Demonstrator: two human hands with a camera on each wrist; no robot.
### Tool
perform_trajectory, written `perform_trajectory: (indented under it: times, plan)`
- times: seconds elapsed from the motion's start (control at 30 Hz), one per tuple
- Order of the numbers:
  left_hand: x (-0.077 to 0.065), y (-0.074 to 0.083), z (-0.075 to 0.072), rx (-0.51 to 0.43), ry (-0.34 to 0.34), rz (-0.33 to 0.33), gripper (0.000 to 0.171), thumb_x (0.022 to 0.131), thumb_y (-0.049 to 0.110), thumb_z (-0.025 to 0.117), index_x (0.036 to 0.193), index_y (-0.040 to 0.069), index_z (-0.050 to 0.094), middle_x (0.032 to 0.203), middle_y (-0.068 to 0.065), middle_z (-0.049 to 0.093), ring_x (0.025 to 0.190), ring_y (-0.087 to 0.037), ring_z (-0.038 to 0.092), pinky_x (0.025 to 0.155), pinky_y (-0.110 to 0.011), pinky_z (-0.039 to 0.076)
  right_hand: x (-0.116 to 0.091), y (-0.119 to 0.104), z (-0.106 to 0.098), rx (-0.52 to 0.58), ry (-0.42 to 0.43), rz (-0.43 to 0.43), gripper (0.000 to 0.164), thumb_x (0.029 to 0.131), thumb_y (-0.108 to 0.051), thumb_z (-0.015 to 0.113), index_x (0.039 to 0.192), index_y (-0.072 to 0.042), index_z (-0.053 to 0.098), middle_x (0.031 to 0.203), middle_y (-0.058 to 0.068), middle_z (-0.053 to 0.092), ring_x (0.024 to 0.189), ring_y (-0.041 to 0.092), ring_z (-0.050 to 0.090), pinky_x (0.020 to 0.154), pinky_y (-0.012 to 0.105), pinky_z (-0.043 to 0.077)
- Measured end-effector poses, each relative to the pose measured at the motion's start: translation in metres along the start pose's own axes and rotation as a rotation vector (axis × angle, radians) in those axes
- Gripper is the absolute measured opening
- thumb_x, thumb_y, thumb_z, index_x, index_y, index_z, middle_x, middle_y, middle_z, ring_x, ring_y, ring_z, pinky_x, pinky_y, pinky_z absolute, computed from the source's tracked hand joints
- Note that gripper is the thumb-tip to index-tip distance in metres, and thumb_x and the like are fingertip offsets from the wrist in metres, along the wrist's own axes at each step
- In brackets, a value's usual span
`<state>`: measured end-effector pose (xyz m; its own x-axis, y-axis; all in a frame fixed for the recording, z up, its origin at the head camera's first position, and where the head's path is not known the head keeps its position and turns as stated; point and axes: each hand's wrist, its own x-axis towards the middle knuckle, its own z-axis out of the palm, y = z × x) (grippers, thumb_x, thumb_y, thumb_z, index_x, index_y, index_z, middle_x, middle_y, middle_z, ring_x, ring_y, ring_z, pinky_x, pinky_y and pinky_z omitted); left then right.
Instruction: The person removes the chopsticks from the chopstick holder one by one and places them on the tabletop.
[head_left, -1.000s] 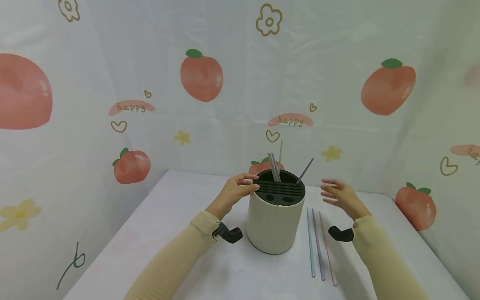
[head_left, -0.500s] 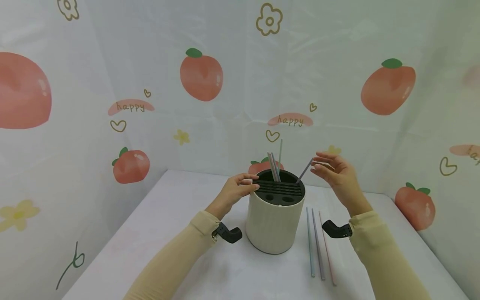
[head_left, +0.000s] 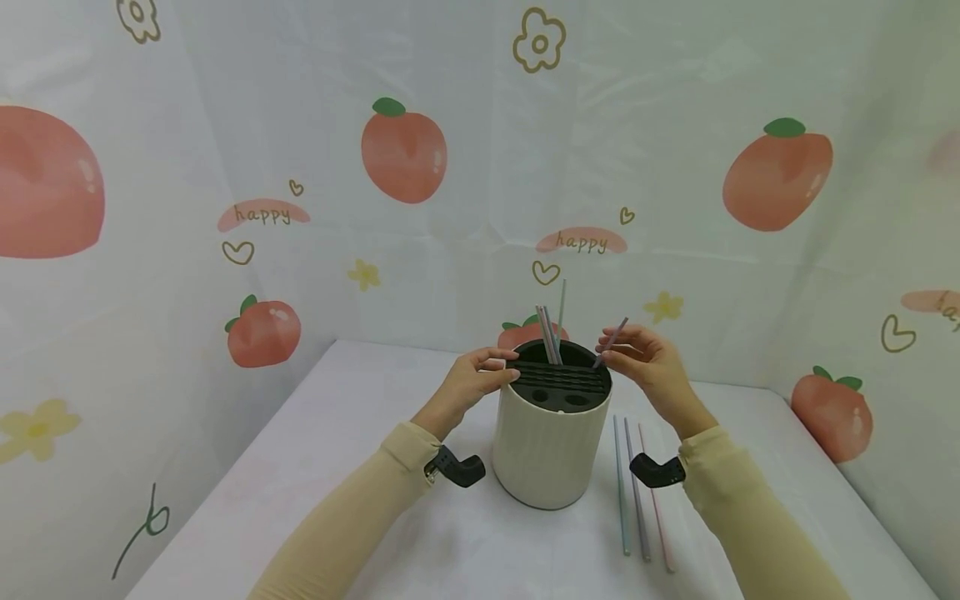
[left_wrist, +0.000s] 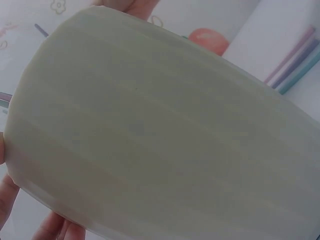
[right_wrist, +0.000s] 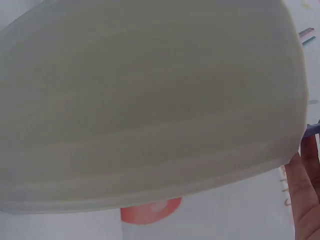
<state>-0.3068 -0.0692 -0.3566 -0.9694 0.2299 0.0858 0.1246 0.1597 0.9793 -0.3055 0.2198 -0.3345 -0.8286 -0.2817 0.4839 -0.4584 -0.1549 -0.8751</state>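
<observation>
A cream ribbed pen holder with a black slotted insert stands upright. My left hand grips its left rim, thumb over the insert; in the left wrist view, fingers show behind the holder's wall. My right hand is at the right rim, fingers loosely bent and thumb apart from them. A thin purple stick leans outward across those fingers; I cannot tell whether they touch it. Several more thin sticks stand in the back compartment. The right wrist view shows fingers beside the holder's edge.
Three thin sticks lie side by side on the white table, right of the holder: a teal one, a purple one and a pink one. A fruit-print cloth hangs behind and at the sides.
My right hand rose to the leaning purple stick's top, then moved down and left to the holder's right rim. My left hand has stayed on the rim. The sticks look unmoved.
</observation>
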Motion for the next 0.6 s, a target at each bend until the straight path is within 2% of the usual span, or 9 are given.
perform_trajectory:
  times: [0.13,0.37,0.47,0.6]
  plan:
    - [-0.001,0.001,0.0,-0.003,0.0,0.0,0.031,0.088,0.021,0.071,0.118,0.016,0.068,0.128,-0.016,0.056,0.119,-0.03,0.054,0.1,-0.049,0.046,0.001,0.002,0.0,-0.023,-0.01,0.01,0.023,0.09,0.01,0.058,0.108,-0.005,0.065,0.1,-0.003,0.071,0.096,0.008,0.068,0.085,0.023,0.055]
    - [-0.001,0.001,0.0,-0.004,-0.003,-0.004,0.032,0.088,0.022,0.071,0.119,0.017,0.067,0.129,-0.016,0.055,0.119,-0.03,0.054,0.1,-0.049,0.046,0.009,-0.005,0.001,-0.049,0.04,-0.007,0.019,0.09,0.007,0.061,0.103,-0.007,0.065,0.097,-0.003,0.07,0.092,0.008,0.069,0.082,0.023,0.055]
    - [0.0,0.001,0.0,-0.003,-0.005,-0.005,0.032,0.088,0.022,0.071,0.119,0.017,0.067,0.129,-0.016,0.055,0.12,-0.031,0.054,0.101,-0.049,0.045,0.016,-0.016,0.001,-0.032,0.073,-0.055,0.023,0.089,0.008,0.061,0.105,-0.009,0.065,0.097,-0.002,0.07,0.091,0.009,0.07,0.081,0.024,0.056]
    - [0.0,0.001,0.0,-0.013,-0.003,0.001,0.032,0.087,0.02,0.071,0.119,0.016,0.068,0.128,-0.016,0.055,0.119,-0.03,0.055,0.1,-0.048,0.046,0.027,-0.04,0.001,0.06,0.132,-0.18,0.035,0.088,0.014,0.058,0.113,-0.01,0.06,0.096,0.003,0.07,0.087,0.013,0.071,0.077,0.027,0.057]
